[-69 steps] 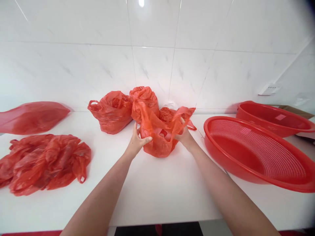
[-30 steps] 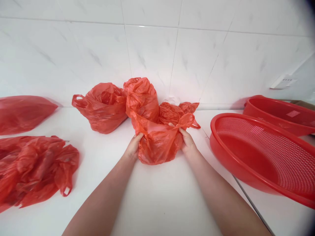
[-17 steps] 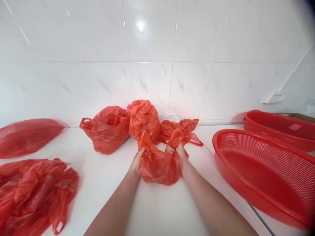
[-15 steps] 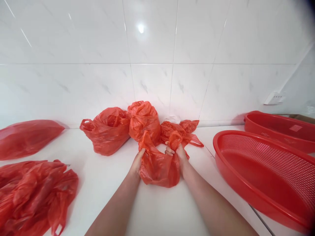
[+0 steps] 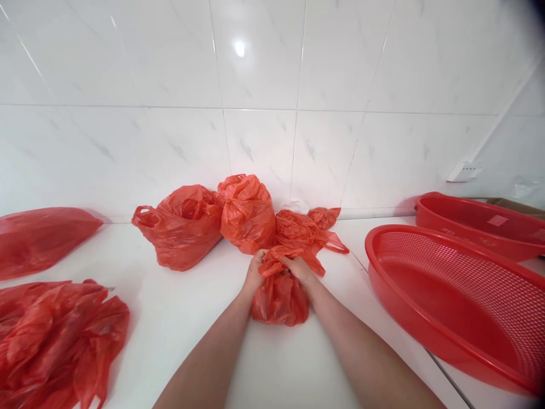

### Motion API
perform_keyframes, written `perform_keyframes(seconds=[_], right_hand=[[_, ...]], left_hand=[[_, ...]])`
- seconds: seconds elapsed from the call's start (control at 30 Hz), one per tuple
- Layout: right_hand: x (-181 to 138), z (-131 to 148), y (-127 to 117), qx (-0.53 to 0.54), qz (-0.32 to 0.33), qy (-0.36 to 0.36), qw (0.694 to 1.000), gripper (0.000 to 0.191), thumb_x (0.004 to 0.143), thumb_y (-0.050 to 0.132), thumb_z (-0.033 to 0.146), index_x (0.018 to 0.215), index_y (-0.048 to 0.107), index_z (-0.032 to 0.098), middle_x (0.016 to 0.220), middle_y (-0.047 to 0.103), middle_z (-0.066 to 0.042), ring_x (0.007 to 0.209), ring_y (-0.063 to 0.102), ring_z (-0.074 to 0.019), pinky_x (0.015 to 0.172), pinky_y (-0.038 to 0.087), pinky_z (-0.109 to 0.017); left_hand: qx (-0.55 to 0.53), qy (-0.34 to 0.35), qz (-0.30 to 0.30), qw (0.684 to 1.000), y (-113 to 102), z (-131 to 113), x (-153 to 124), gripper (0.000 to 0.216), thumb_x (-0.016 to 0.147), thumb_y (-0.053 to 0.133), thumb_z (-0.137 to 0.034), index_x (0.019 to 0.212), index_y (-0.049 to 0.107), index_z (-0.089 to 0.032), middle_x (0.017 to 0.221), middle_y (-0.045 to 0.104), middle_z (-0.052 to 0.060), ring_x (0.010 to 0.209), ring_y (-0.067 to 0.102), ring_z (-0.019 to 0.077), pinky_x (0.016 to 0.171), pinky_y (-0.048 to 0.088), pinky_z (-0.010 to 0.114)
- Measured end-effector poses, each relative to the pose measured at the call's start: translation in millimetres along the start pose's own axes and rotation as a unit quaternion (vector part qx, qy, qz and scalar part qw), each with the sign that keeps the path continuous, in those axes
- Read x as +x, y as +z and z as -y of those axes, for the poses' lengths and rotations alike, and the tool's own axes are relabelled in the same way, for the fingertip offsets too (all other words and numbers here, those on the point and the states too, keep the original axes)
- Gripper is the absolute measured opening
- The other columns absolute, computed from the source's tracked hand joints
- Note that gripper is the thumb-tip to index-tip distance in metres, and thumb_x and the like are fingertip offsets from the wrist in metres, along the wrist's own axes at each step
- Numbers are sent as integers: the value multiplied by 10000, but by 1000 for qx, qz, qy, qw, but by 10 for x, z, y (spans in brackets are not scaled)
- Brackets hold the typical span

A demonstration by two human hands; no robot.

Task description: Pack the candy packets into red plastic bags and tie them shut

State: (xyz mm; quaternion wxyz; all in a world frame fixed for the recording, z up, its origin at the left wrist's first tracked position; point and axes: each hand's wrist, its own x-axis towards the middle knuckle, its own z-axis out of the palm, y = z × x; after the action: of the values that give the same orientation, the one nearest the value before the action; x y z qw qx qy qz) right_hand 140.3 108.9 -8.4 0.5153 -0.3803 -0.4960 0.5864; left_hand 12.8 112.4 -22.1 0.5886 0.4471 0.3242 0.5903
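Note:
A small filled red plastic bag (image 5: 280,298) sits on the white counter (image 5: 272,363) in front of me. My left hand (image 5: 254,274) and my right hand (image 5: 297,268) meet over its top, each closed on one of the bag's handles, which cross between my fingers. Just behind stand three more filled red bags: a wide one (image 5: 181,224) at the left, a tied round one (image 5: 247,211) in the middle, and a smaller knotted one (image 5: 304,227) at the right.
A pile of loose red bags (image 5: 51,341) lies at the near left, and a flat red bag (image 5: 40,238) behind it. At the right are a red perforated basket (image 5: 447,289) and a red basin (image 5: 481,224). White tiled wall stands behind the counter.
My hands have gathered the bag's two handles and brought them together over its top. Earlier they held the mouth wide apart. The bag now looks bunched and smaller.

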Motion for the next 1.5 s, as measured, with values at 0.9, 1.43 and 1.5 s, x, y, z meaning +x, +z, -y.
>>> perform_keyframes(seconds=[0.9, 1.43, 1.5], right_hand=[[-89, 118, -203, 143, 104, 20, 984, 201, 637, 741, 303, 737, 600, 202, 788, 631, 26, 676, 567, -114, 686, 449, -248], [-11, -57, -195, -229, -116, -143, 956, 116, 659, 592, 158, 677, 642, 261, 666, 612, 18, 647, 506, -158, 676, 367, -291], [-14, -62, -188, -233, -124, -140, 954, 105, 671, 578, 182, 677, 649, 259, 666, 620, 16, 649, 513, -160, 684, 375, -295]], left_hand=[[0, -25, 8, 1000, -72, -232, -137, 296, 772, 584, -432, 926, 601, -180, 827, 666, 31, 730, 606, 170, 718, 458, 303], [-92, -80, 71, 990, 30, -260, -252, 227, 699, 711, -339, 840, 653, -171, 838, 684, 34, 731, 615, 163, 732, 450, 285], [-81, -79, 77, 991, 34, -256, -258, 190, 678, 730, -306, 783, 658, -164, 845, 678, 27, 737, 605, 151, 740, 441, 273]])
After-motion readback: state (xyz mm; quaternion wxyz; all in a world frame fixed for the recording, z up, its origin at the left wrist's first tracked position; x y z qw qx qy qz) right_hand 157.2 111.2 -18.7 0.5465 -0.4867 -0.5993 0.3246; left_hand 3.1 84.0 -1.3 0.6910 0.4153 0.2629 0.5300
